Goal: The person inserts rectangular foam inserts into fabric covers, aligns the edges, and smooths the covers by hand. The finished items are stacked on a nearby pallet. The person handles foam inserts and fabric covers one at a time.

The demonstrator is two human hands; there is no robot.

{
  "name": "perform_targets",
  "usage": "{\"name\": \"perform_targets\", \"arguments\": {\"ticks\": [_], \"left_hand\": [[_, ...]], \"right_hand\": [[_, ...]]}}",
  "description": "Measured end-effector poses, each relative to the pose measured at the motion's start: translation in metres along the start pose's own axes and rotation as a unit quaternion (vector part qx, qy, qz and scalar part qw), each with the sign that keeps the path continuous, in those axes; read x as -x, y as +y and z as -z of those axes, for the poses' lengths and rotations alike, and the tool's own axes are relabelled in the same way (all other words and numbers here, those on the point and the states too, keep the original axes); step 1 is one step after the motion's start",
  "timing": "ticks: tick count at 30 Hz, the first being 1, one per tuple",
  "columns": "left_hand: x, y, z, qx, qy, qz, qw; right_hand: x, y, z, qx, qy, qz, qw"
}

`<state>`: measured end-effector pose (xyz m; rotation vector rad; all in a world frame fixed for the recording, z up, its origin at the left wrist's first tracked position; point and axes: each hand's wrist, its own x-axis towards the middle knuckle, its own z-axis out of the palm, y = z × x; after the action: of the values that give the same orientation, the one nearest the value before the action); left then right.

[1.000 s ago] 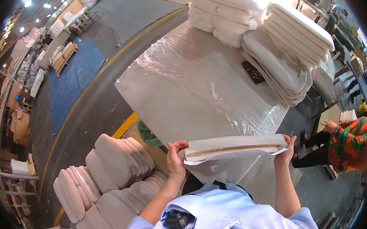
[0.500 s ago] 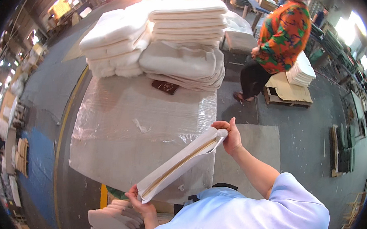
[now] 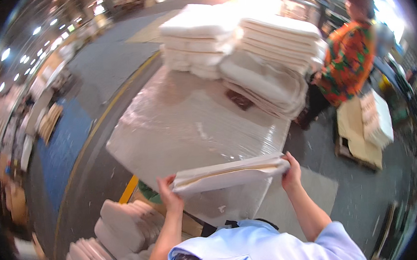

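Over the table (image 3: pixel 155 129) at six o'clock, a long white piece (image 3: pixel 231 175)

The left hand (image 3: pixel 170 193), partly curled, grips its nine o'clock end; the right hand (image 3: pixel 291 171), likewise, its three o'clock end. White stacks (image 3: pixel 197 41) stand at twelve o'clock.
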<state>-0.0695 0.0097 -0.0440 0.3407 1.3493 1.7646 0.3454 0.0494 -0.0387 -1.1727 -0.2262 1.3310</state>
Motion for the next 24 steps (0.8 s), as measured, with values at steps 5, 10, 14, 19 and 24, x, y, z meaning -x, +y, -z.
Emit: {"name": "perform_targets", "arguments": {"ticks": [5,10,14,19,24], "left_hand": [[-0.065,0.056,-0.052,-0.008,0.007,-0.086,0.996],[-0.126,0.080,-0.110,0.069,-0.052,-0.100,0.991],[-0.139,0.036,-0.110,0.070,-0.108,-0.032,0.991],[-0.125,0.004,-0.134,0.075,-0.120,0.039,0.989],[-0.128,0.000,-0.129,0.111,-0.105,0.056,0.987]], "right_hand": [[0.062,0.023,-0.005,0.009,-0.034,0.038,0.999],[0.134,0.040,-0.024,0.018,-0.148,-0.036,0.988],[0.136,0.058,-0.051,0.044,-0.315,-0.171,0.933],[0.093,0.055,-0.084,0.216,-0.389,-0.049,0.894],[0.030,0.045,-0.201,0.318,-0.447,0.153,0.822]]}}
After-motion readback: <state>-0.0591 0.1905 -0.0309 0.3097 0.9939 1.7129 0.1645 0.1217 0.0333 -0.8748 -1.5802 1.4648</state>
